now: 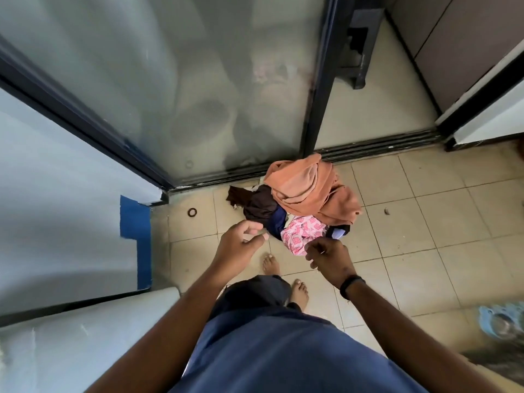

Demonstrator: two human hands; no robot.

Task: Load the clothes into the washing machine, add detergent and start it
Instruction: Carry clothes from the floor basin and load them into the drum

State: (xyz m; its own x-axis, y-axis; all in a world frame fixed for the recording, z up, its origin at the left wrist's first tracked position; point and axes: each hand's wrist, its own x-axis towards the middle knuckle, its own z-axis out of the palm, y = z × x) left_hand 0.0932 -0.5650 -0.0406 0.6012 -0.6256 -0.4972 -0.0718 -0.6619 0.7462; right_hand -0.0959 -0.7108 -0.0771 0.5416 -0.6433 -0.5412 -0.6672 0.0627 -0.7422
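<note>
A pile of clothes (300,202) lies on the tiled floor beside the sliding glass door: an orange cloth (309,185) on top, a dark brown garment (258,204) at its left, a pink patterned piece (300,235) in front. My left hand (241,242) hovers just left of the pile with loosely curled fingers, holding nothing. My right hand (329,258) hangs over the near edge of the pink piece, fingers curled downward and empty. No washing machine or detergent can be made out with certainty.
A frosted sliding glass door (175,89) with a dark frame stands ahead; its track (377,147) crosses the floor. A dark plastic stool (358,49) sits beyond the opening. A small ring (192,212) lies on the tiles. My bare feet (283,276) stand near the pile. A white surface (71,341) is at lower left.
</note>
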